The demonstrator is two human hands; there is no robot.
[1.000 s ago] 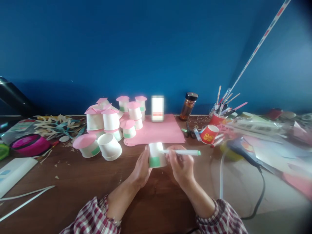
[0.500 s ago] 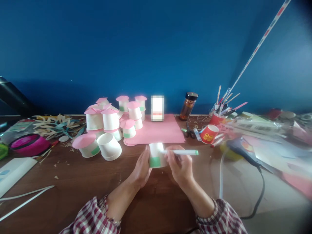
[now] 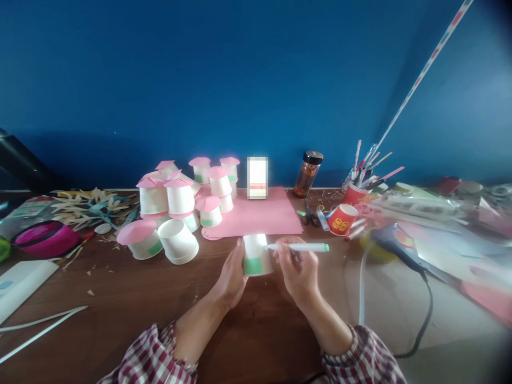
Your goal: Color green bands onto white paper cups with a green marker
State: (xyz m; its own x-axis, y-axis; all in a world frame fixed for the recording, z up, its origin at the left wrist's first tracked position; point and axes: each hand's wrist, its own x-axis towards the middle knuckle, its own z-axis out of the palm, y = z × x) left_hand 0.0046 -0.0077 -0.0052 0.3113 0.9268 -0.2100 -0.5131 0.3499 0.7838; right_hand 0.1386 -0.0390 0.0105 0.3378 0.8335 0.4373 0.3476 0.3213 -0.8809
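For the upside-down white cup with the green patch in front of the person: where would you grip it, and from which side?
Probably the left side wall, coming from the left, fingers curved round it as the left hand has them. The white cup stands rim down on the table, and the marker in the right hand meets its right side.

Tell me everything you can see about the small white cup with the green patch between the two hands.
The small white paper cup looks thin and matte and stands upside down, wide mouth toward the brown wooden table, just in front of a pink paper sheet. A green rectangular patch sits low on its near side. The left hand grips its left wall; the right hand holds a white marker pen with a green end, tip at its upper right side.
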